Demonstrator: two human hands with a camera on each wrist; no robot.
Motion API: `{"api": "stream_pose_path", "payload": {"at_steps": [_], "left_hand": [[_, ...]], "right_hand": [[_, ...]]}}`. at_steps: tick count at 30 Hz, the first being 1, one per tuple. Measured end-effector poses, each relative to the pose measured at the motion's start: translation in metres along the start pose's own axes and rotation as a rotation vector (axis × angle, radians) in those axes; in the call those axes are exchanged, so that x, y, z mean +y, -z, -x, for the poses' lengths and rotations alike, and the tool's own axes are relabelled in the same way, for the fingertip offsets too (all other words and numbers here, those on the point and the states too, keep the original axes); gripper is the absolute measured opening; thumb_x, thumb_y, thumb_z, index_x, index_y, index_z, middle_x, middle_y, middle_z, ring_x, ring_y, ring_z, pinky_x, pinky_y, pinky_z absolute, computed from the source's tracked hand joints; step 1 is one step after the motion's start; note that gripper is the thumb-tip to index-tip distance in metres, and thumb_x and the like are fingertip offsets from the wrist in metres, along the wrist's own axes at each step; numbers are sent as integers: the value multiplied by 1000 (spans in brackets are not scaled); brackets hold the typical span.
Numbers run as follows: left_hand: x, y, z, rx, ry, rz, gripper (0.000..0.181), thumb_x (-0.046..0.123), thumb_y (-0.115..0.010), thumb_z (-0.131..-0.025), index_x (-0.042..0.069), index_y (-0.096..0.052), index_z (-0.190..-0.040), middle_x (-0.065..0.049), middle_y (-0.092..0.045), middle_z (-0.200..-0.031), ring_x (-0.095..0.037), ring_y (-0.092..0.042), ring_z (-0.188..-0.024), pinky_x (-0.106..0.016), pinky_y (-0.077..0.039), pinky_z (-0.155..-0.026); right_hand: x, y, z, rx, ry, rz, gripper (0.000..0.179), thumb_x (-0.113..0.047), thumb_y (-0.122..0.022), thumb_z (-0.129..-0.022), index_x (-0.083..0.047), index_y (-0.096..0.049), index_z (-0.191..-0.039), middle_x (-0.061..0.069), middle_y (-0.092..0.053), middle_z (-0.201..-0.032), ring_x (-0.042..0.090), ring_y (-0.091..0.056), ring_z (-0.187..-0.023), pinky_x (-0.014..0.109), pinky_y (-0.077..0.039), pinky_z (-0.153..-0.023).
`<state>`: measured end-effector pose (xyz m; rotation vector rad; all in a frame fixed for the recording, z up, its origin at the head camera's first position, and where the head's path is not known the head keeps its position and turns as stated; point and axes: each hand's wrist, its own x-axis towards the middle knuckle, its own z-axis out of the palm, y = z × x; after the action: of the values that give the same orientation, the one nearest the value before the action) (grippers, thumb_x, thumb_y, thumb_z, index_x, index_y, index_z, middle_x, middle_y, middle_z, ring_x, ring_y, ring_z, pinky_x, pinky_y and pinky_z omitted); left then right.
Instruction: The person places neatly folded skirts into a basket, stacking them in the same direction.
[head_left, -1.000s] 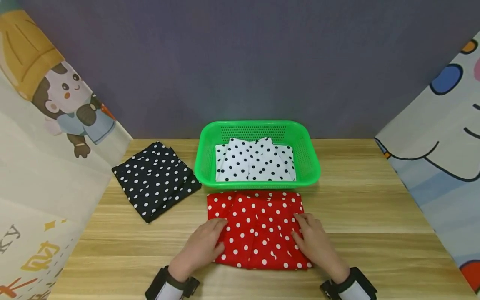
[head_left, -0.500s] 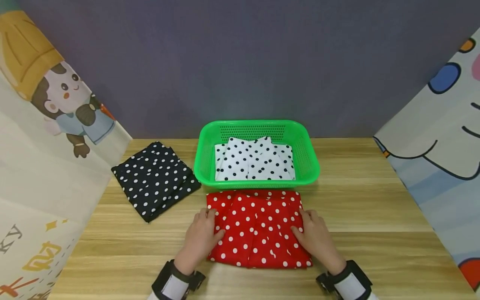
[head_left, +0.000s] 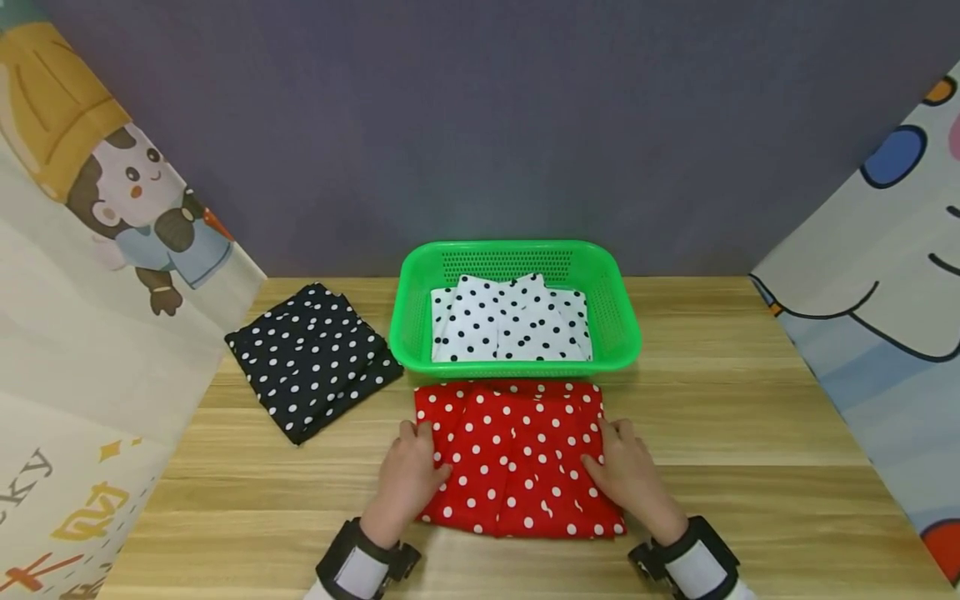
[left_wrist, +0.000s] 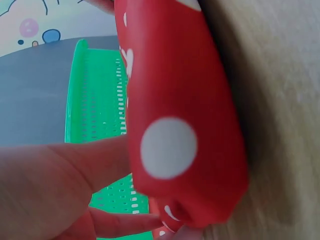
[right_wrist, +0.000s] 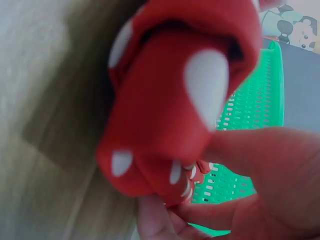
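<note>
Left hand, right hand grip red cloth's 2 edges; roomy table rightward

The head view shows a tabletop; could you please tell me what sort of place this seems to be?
Probably a small, partly enclosed indoor workspace: a wood-grain tabletop is bounded by a plain dark panel behind and cartoon-printed panels on both sides.

On the wood-grain tabletop, a green perforated plastic basket with a folded white, black-dotted cloth inside; just beside it, to the left, a folded black, white-dotted cloth. Behind, a dark grey backdrop, flanked by two cartoon-printed panels.
</note>
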<state>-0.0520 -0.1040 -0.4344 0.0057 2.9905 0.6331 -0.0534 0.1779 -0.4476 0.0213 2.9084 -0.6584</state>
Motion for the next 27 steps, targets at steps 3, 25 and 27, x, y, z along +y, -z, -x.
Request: {"api": "stream_pose_path", "payload": {"at_steps": [3, 25, 27], "left_hand": [[2, -3, 0, 19, -10, 6, 58, 15, -81, -66, -7, -53, -111, -18, -50, -95, -23, -53, -71, -35, -53, -60], [1, -4, 4, 17, -63, 111, 41, 4, -73, -73, -2, -54, -108, -14, -63, -92, -22, -60, -71, -35, -53, -61], [1, -2, 5, 23, -66, 119, 41, 4, -73, -73, -1, -54, -108, -13, -63, -94, -22, -61, -73, -36, -54, -63]], "right_hand": [[-1, -1, -1, -8, -2, -19, 70, -18, -73, -76, 11, -39, -130, 23, -45, -111, 31, -54, -92, 45, -54, -70], [1, -2, 0, -4, 38, -148, 36, -7, -63, -82, 3, -47, -112, 14, -60, -94, 21, -55, -75, 34, -51, -61], [2, -1, 2, 8, 49, -175, 33, -6, -63, -82, 1, -48, -111, 11, -59, -89, 18, -52, -69, 29, -47, -56]]}}
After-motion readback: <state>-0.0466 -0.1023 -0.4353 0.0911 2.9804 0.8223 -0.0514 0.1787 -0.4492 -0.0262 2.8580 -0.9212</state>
